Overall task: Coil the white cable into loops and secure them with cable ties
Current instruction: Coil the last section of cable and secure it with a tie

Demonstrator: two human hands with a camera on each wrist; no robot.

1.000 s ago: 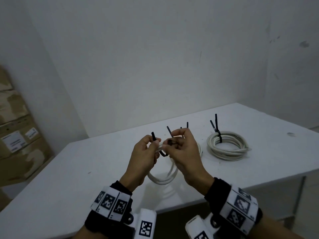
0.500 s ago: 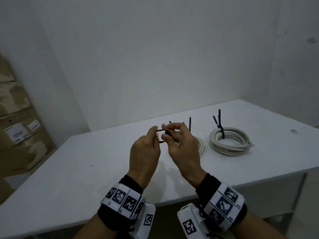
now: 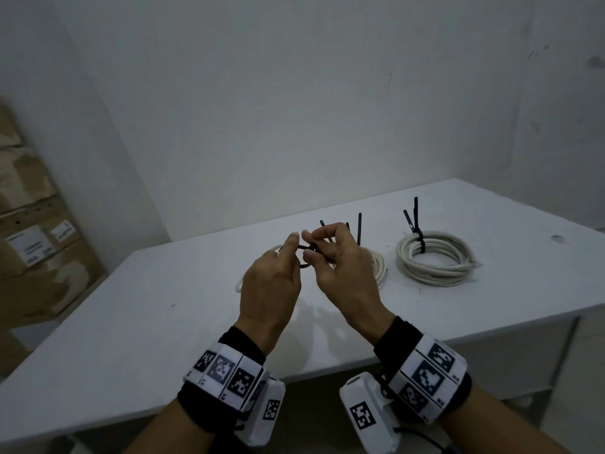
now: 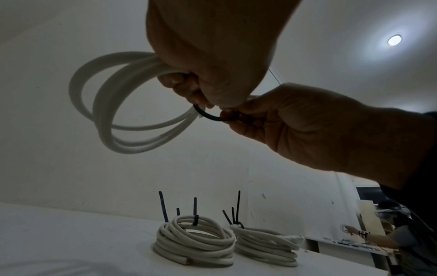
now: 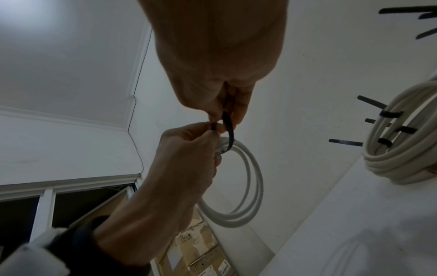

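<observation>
My left hand (image 3: 289, 252) holds a loose coil of white cable (image 4: 106, 115) in its curled fingers, above the white table (image 3: 157, 329). In the head view both hands hide most of that coil. A black cable tie (image 4: 209, 116) arcs in a small loop round the bunched strands between my hands. My left thumb and forefinger pinch one end of it. My right hand (image 3: 310, 245) pinches the other end of the cable tie (image 5: 228, 128), fingertips nearly touching the left ones. The coil (image 5: 250, 186) hangs below the pinch in the right wrist view.
Two tied white coils lie on the table beyond my hands, one (image 3: 435, 260) at the right and one (image 4: 194, 240) partly behind my right hand, black tie tails sticking up. Cardboard boxes (image 3: 29, 244) stack at the left wall. Another person (image 4: 387, 237) works far off.
Both hands have risen with the coil, which now sits hidden behind them. The tie's upright tail has been brought round into a closed loop between the fingertips.
</observation>
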